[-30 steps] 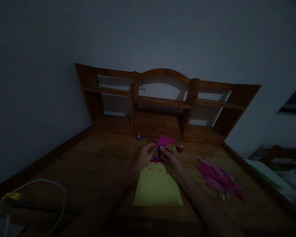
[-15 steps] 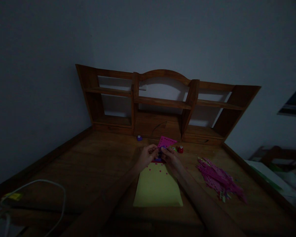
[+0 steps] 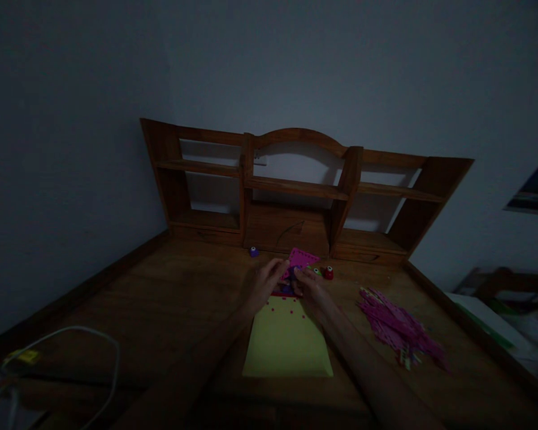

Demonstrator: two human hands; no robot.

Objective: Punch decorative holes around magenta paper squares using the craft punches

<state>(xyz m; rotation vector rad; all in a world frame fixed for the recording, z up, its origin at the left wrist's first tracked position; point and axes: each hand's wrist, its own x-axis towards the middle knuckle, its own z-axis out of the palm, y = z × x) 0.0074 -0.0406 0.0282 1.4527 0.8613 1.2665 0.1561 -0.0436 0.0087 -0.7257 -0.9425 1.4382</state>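
My right hand (image 3: 309, 285) is closed round a purple craft punch (image 3: 291, 273), its thumb on top. A sheet of pink paper (image 3: 302, 258), with small holes along its edge, runs into the punch and sticks out behind it. The fingers of my left hand (image 3: 269, 278) pinch the paper's left side, close against the punch. Below both hands lies a sheet of yellow paper (image 3: 287, 343), with several small pink punched bits scattered on its upper part. My fingers hide much of the punch.
A red punch (image 3: 329, 273) and a green one (image 3: 316, 271) stand right of my hands, another purple punch (image 3: 253, 252) behind. Cut pink strips (image 3: 399, 322) are heaped on the right. A white cable (image 3: 85, 328) loops at left. A wooden shelf unit (image 3: 296, 187) stands along the back.
My left hand has shifted slightly right along the pink paper, and the paper has turned a little. My right hand keeps its hold on the punch.
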